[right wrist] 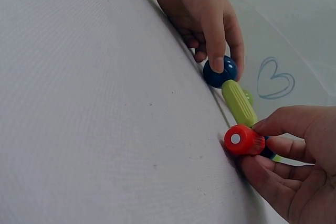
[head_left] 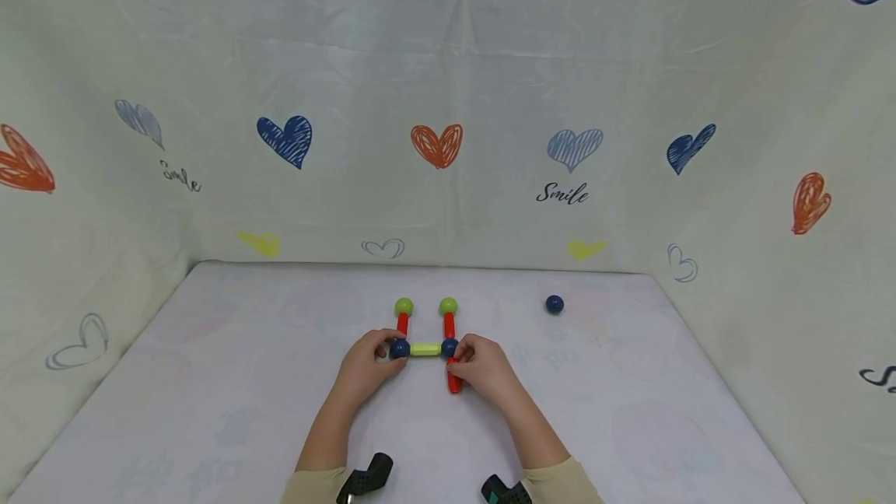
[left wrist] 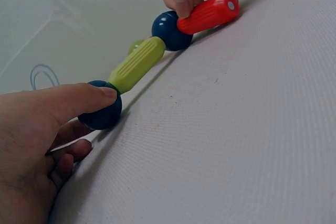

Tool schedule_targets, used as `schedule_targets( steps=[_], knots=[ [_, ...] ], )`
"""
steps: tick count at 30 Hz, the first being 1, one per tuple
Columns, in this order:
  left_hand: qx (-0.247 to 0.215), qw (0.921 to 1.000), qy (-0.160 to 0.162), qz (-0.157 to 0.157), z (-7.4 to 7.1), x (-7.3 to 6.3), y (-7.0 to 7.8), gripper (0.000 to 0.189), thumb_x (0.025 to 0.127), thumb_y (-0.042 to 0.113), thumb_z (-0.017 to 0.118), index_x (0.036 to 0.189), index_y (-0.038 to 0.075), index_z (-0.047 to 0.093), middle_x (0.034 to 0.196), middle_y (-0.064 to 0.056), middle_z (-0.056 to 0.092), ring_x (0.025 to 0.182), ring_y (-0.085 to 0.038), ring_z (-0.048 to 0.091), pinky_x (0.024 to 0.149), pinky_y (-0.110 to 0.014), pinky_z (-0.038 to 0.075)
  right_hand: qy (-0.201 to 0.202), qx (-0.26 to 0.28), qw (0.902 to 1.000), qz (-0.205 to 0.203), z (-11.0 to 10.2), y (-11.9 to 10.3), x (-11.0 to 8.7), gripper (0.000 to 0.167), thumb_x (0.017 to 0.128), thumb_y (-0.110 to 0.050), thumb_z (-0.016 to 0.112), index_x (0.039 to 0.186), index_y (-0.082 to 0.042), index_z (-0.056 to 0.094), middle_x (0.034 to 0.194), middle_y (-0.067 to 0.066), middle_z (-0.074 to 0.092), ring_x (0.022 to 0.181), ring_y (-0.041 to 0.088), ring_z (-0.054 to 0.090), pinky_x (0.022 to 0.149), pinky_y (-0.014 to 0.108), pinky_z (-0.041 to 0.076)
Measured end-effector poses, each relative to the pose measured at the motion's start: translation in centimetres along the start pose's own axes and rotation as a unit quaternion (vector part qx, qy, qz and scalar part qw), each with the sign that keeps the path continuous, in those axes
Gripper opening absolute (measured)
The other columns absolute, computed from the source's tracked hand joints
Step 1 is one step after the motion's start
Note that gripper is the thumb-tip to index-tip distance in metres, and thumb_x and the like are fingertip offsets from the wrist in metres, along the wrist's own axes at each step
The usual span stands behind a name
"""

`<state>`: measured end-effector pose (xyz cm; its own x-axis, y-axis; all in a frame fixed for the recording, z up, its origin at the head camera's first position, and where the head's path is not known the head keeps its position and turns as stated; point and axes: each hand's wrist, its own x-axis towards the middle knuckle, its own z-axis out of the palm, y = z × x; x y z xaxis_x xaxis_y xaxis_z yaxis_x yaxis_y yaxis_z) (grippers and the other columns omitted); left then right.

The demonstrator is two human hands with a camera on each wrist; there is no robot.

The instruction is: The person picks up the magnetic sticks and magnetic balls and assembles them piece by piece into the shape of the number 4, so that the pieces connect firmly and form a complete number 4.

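Note:
A toy frame of rods and balls lies on the white tabletop. My left hand (head_left: 369, 360) pinches its left blue ball (head_left: 400, 349) between thumb and fingers. From that ball a yellow-green rod (head_left: 425, 349) runs across to the right blue ball (head_left: 448, 348). At the right ball, my right hand (head_left: 484, 368) grips a red rod (right wrist: 240, 140) that points toward me, its free end showing a pale round disc. Two more red rods, left (head_left: 402, 323) and right (head_left: 449, 325), extend away from the blue balls. Each is capped by a green ball, left (head_left: 404, 306) and right (head_left: 448, 306).
A loose blue ball (head_left: 554, 304) sits at the back right of the tabletop (head_left: 630, 411). Behind and beside the table hangs a pale curtain (head_left: 504, 99) printed with hearts. Black devices, left (head_left: 371, 474) and right (head_left: 505, 491), are at the wrists.

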<state>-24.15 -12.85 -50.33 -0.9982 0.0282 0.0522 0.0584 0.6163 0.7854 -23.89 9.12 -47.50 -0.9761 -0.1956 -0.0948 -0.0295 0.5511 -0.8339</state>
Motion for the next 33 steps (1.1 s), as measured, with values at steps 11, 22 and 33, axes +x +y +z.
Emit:
schedule_targets(
  steps=[11, 22, 33],
  knots=[
    [0.002, 1.0000, 0.002, -0.001, 0.0, 0.0, 0.0, 0.036, 0.080, 0.012, 0.079, 0.114, 0.015, 0.068, 0.098, 0.000, 0.058, 0.085, -0.018, 0.048, 0.071, -0.033, 0.042, -0.007, 0.015, 0.9998, 0.012, -0.4, -0.1, -0.1, 0.014, 0.083, -0.004, 0.073, 0.088, -0.004, 0.060, 0.072, 0.004, 0.058, 0.059, 0.014, 0.058, 0.057, 0.027, 0.050],
    [-0.005, 0.9999, 0.006, 0.012, 0.0, -0.1, 0.0, 0.035, 0.080, 0.013, 0.079, 0.113, 0.015, 0.068, 0.099, 0.000, 0.059, 0.084, -0.018, 0.049, 0.071, -0.033, 0.042, 0.055, -0.005, 0.9983, 0.020, -3.4, 0.4, 0.1, 0.018, 0.084, -0.012, 0.075, 0.097, -0.004, 0.065, 0.080, 0.003, 0.059, 0.069, 0.017, 0.057, 0.061, 0.029, 0.049],
    [-0.003, 1.0000, 0.002, 0.007, 0.1, -0.1, -0.1, 0.035, 0.081, 0.014, 0.079, 0.114, 0.015, 0.068, 0.098, -0.001, 0.058, 0.085, -0.018, 0.048, 0.070, -0.033, 0.041, 0.121, 0.002, 0.9917, 0.045, -5.9, 1.8, 0.6, 0.024, 0.084, -0.013, 0.075, 0.105, -0.003, 0.067, 0.087, 0.003, 0.062, 0.078, 0.018, 0.058, 0.066, 0.029, 0.049]
  ],
)
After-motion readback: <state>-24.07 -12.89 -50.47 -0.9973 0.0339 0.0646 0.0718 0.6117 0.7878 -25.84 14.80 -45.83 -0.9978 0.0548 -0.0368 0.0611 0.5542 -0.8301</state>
